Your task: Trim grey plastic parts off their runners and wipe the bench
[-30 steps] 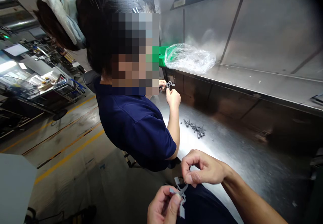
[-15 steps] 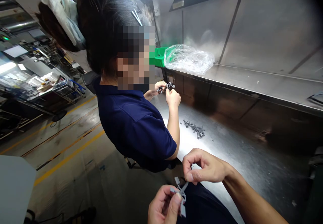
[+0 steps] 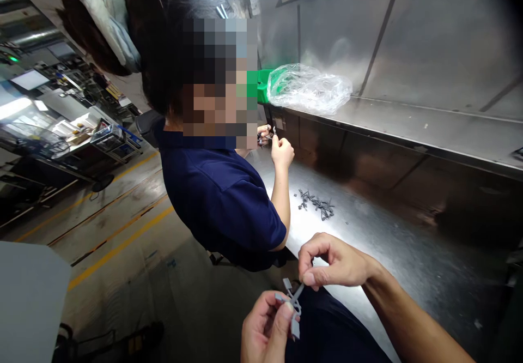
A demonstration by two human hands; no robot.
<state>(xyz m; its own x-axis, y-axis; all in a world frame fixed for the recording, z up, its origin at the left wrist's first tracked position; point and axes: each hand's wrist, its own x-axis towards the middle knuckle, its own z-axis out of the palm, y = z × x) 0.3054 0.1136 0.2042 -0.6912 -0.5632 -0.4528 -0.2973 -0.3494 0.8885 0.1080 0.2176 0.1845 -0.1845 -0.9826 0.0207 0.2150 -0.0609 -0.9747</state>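
My left hand [image 3: 265, 330] holds a grey moulded plastic part [image 3: 292, 304] with several thin arms and flat tabs. The thumb and index finger of my right hand [image 3: 335, 262] pinch the upper end of that part's thin arm. Beyond them, a small pile of similar grey parts [image 3: 316, 205] lies on the steel bench [image 3: 392, 243], out of reach of neither hand's fingers touching it. A seated co-worker's hands [image 3: 278, 147] hold a small item, mostly hidden by their fingers.
The co-worker in a navy shirt [image 3: 216, 199] sits to the left of the bench. A green bin [image 3: 263, 85] and a clear plastic bag [image 3: 308, 89] stand on a raised steel shelf [image 3: 420, 126]. Wheeled carts [image 3: 108, 145] stand on the yellow-lined floor at left.
My hands and the grey part have shifted slightly upward in view. The co-worker's held item has become mostly hidden, and the whole view has tilted a little.
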